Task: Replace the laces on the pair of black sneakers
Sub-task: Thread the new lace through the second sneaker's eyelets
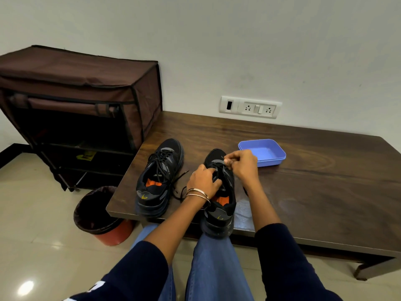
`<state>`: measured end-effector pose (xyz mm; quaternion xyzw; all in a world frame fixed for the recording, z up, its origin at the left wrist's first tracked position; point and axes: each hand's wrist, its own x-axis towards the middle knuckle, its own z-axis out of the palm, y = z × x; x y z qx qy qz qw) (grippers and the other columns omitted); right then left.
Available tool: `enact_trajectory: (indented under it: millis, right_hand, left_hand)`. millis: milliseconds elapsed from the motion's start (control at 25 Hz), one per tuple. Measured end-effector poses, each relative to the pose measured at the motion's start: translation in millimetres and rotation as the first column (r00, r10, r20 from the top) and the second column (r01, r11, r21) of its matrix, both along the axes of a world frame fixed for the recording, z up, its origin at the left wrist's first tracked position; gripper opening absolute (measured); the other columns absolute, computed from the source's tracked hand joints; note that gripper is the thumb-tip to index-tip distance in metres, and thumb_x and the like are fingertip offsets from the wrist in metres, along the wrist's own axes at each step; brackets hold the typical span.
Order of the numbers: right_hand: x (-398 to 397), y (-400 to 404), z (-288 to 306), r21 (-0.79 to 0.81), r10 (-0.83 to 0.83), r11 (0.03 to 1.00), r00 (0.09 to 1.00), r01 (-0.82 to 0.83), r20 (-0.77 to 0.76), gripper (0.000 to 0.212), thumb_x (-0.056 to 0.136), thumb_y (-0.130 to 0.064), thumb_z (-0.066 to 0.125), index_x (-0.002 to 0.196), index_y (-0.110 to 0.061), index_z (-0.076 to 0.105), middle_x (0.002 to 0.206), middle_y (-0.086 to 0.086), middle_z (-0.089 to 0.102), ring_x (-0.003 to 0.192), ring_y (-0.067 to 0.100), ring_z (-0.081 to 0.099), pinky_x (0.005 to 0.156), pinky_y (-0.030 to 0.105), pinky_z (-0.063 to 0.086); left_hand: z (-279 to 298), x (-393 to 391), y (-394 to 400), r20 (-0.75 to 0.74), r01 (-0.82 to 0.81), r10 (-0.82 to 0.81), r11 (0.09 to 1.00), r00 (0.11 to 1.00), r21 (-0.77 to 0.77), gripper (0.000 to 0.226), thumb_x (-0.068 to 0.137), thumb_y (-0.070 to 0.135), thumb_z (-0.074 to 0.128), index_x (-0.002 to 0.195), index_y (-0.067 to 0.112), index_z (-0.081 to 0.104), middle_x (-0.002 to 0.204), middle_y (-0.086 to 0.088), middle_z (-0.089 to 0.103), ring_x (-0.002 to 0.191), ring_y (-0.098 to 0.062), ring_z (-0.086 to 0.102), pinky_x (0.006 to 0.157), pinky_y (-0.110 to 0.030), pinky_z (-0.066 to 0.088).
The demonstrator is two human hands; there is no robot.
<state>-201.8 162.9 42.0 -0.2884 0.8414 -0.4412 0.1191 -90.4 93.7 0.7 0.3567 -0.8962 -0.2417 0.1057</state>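
The right sneaker sits at the centre of the frame, on the near edge of the desk, its heel hanging slightly over the edge and its toe pointing away. The left hand grips it across the tongue, fingers curled into the opening over the laces, with two thin bangles on the wrist. The right hand is just above the toe end, fingers pinched together on a black lace near the front eyelets.

Just left of it stands the left sneaker, still laced, an orange insole showing inside. Its loose lace ends trail on the desk between the two sneakers.

Beyond the right hand, a blue tray lies on the desk, close to the fingers; whether they touch cannot be told.

On the wall above the desk is a white socket plate. In the upper left of the frame a brown fabric rack stands on the tiled floor, and below it, by the desk's corner, a red bin with a dark liner. Blue jeans and dark sleeves fill the bottom of the frame.
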Motion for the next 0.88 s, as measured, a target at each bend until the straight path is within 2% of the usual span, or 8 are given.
enact_trajectory:
  millis: [80, 160, 360, 440, 560, 640, 800, 880]
  right_hand:
    - [4, -6, -17, 0.121, -0.001, 0.993, 0.995, 0.013, -0.097, 0.008, 0.085, -0.007, 0.068, 0.083, -0.006, 0.076, 0.086, 0.011, 0.074, 0.084, 0.021, 0.066, 0.077, 0.031, 0.052]
    - [9, -13, -28, 0.204, -0.006, 0.978, 0.993, 0.030, -0.115, 0.013, 0.084, -0.008, 0.062, 0.078, -0.007, 0.074, 0.087, 0.015, 0.073, 0.090, 0.029, 0.065, 0.076, 0.034, 0.052]
    - [17, -26, -30, 0.375, 0.054, 0.927, 0.980, 0.022, -0.191, 0.012, 0.083, -0.008, 0.055, 0.074, -0.004, 0.060, 0.076, 0.016, 0.057, 0.076, 0.032, 0.052, 0.063, 0.033, 0.037]
    - [19, -27, -31, 0.377, 0.076, 0.926, 0.978, 0.003, -0.195, 0.015, 0.083, -0.004, 0.053, 0.069, -0.005, 0.056, 0.073, 0.014, 0.053, 0.074, 0.029, 0.046, 0.061, 0.034, 0.035]
    - [22, -28, -43, 0.304, 0.072, 0.953, 0.984, -0.020, -0.161, 0.020, 0.078, -0.002, 0.050, 0.063, -0.007, 0.062, 0.080, 0.016, 0.065, 0.081, 0.032, 0.058, 0.068, 0.040, 0.049]
    - [22, -26, -51, 0.235, 0.002, 0.972, 0.996, 0.021, -0.094, 0.021, 0.079, -0.008, 0.052, 0.062, -0.017, 0.062, 0.088, 0.011, 0.066, 0.085, 0.028, 0.061, 0.076, 0.044, 0.053]
    - [25, -26, -54, 0.233, -0.025, 0.972, 0.996, 0.043, -0.081, 0.029, 0.082, -0.009, 0.050, 0.055, -0.020, 0.050, 0.094, 0.010, 0.063, 0.088, 0.026, 0.057, 0.080, 0.046, 0.049]
    - [26, -25, -54, 0.184, -0.034, 0.982, 0.997, 0.046, -0.072, 0.029, 0.085, -0.009, 0.053, 0.059, -0.021, 0.051, 0.095, 0.009, 0.061, 0.090, 0.025, 0.056, 0.081, 0.045, 0.046]
  left_hand:
    - [3, 0, -2, -0.026, -0.027, 0.028, 0.999, 0.999, 0.031, 0.041, 0.086, 0.037, 0.057, 0.124, 0.022, 0.062, 0.117, -0.010, 0.055, 0.108, -0.033, 0.056, 0.085, -0.038, 0.047]
    - [4, 1, -4, -0.063, -0.070, 0.075, 0.994, 0.995, 0.078, 0.040, 0.087, 0.037, 0.056, 0.124, 0.026, 0.063, 0.121, -0.008, 0.058, 0.112, -0.031, 0.056, 0.088, -0.037, 0.045]
    - [4, 4, -10, -0.110, -0.156, 0.177, 0.972, 0.978, 0.173, 0.037, 0.090, 0.034, 0.051, 0.124, 0.028, 0.063, 0.130, -0.005, 0.058, 0.117, -0.030, 0.054, 0.093, -0.036, 0.043]
    - [5, 4, -11, -0.103, -0.148, 0.168, 0.972, 0.980, 0.181, 0.037, 0.092, 0.032, 0.049, 0.126, 0.028, 0.062, 0.131, -0.005, 0.057, 0.119, -0.029, 0.053, 0.094, -0.035, 0.041]
    - [6, 6, -16, -0.096, -0.122, 0.144, 0.972, 0.985, 0.203, 0.036, 0.092, 0.032, 0.048, 0.126, 0.029, 0.062, 0.131, -0.004, 0.057, 0.119, -0.027, 0.053, 0.095, -0.034, 0.041]
    - [5, 6, -19, -0.069, -0.080, 0.096, 0.974, 0.993, 0.213, 0.036, 0.090, 0.034, 0.051, 0.125, 0.030, 0.062, 0.129, -0.002, 0.059, 0.118, -0.025, 0.054, 0.095, -0.033, 0.040]
    - [9, 7, -26, -0.037, -0.015, 0.024, 0.976, 0.999, 0.218, 0.037, 0.086, 0.038, 0.057, 0.122, 0.032, 0.063, 0.116, 0.004, 0.066, 0.113, -0.019, 0.057, 0.094, -0.032, 0.042]
    - [7, 9, -31, -0.068, 0.004, 0.017, 0.955, 0.998, 0.297, 0.030, 0.087, 0.045, 0.057, 0.114, 0.034, 0.066, 0.102, 0.005, 0.070, 0.099, -0.016, 0.063, 0.085, -0.031, 0.049]
